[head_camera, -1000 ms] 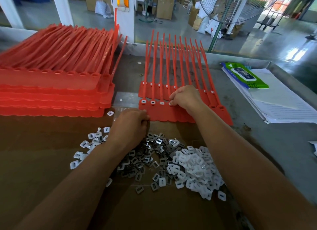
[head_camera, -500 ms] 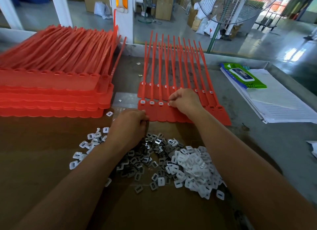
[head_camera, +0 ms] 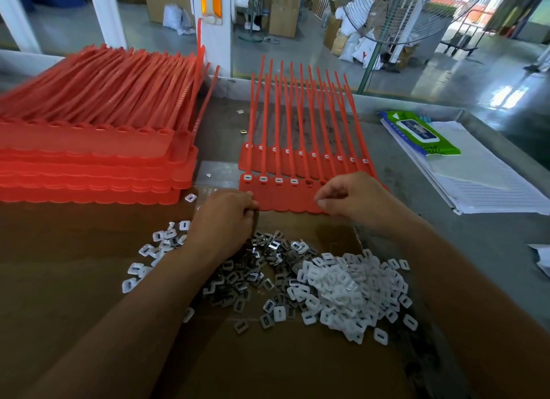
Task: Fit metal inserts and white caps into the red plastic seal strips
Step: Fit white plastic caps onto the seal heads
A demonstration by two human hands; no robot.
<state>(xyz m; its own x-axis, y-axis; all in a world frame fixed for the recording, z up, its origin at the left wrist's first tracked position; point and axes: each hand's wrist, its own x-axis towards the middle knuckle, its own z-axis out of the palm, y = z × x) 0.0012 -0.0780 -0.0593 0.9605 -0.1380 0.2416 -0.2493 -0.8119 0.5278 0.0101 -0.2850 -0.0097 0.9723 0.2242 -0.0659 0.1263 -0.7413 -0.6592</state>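
The red seal strips [head_camera: 276, 197] are lying in the middle of the frame on the tabletop [head_camera: 446, 235]. They are looking thin and bendy, so I am judging it better to press at the flat heads. The metal inserts [head_camera: 238, 276] and white caps [head_camera: 342, 282] below are tiny, light, probably slippery. My left hand [head_camera: 223, 220] is curling at the strips' lower left corner; my right hand [head_camera: 354, 196] is nearly pinching above them. Whether either grip is holding a piece I cannot tell; it is hidden from my view.

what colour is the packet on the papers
The packet is green with a blue label; head view.
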